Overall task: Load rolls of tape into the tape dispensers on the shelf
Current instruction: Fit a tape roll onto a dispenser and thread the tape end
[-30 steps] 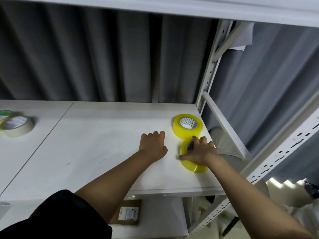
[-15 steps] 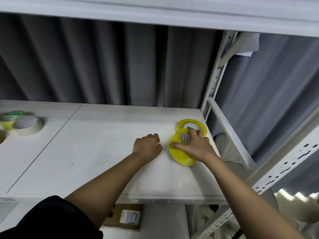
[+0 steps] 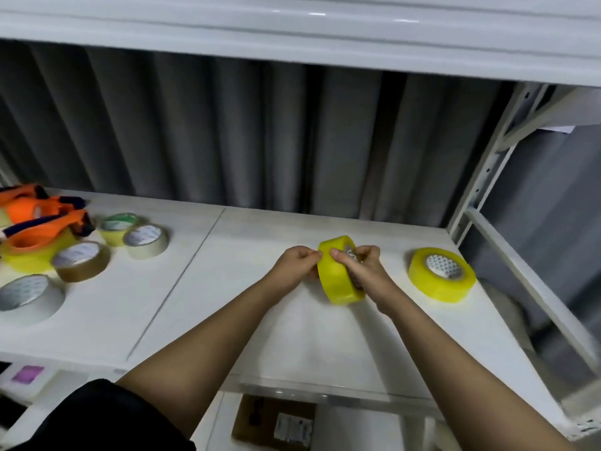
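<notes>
A yellow tape roll (image 3: pixel 336 281) stands on edge above the white shelf (image 3: pixel 253 320), held between both hands. My right hand (image 3: pixel 361 268) grips it with fingers curled through its core. My left hand (image 3: pixel 297 263) pinches its outer face at the left. A second yellow roll (image 3: pixel 440 275) lies flat on the shelf to the right. Orange tape dispensers (image 3: pixel 35 219) lie at the far left, one sitting over a yellow roll (image 3: pixel 27 255).
Left of the middle lie several loose rolls: a brown one (image 3: pixel 81 261), a beige one (image 3: pixel 147 240), a green-topped one (image 3: pixel 116 226) and a white one (image 3: pixel 29 301). The shelf's upright (image 3: pixel 481 177) and rail stand at the right. A cardboard box (image 3: pixel 276 424) sits on the lower level.
My right hand lifted the yellow roll off the shelf and carried it left, turning it on edge. My left hand rose to pinch it. The view swung left, showing the dispensers and other rolls.
</notes>
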The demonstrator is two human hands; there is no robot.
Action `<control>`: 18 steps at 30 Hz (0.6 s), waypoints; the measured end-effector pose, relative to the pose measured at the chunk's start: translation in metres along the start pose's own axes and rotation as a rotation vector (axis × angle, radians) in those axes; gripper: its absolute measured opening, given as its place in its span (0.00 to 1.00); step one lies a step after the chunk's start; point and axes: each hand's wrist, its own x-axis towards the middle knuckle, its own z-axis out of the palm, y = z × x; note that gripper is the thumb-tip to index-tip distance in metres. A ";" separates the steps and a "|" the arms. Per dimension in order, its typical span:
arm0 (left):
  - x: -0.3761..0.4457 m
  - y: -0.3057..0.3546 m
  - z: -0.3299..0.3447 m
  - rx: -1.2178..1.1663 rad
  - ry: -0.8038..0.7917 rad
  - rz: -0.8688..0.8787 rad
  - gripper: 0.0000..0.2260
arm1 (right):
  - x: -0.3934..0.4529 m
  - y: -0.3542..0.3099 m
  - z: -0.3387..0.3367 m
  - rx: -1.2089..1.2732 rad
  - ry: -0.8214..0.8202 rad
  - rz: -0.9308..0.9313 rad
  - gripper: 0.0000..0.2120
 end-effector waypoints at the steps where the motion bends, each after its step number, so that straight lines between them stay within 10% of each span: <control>1: 0.000 -0.001 -0.013 -0.036 -0.021 -0.009 0.08 | -0.001 -0.003 0.014 0.022 -0.012 -0.001 0.27; 6: -0.001 -0.006 -0.086 -0.081 -0.029 -0.011 0.07 | -0.008 -0.029 0.086 0.094 -0.076 -0.042 0.12; 18: -0.006 -0.015 -0.169 -0.002 -0.086 -0.023 0.06 | -0.003 -0.065 0.162 0.337 -0.151 0.032 0.11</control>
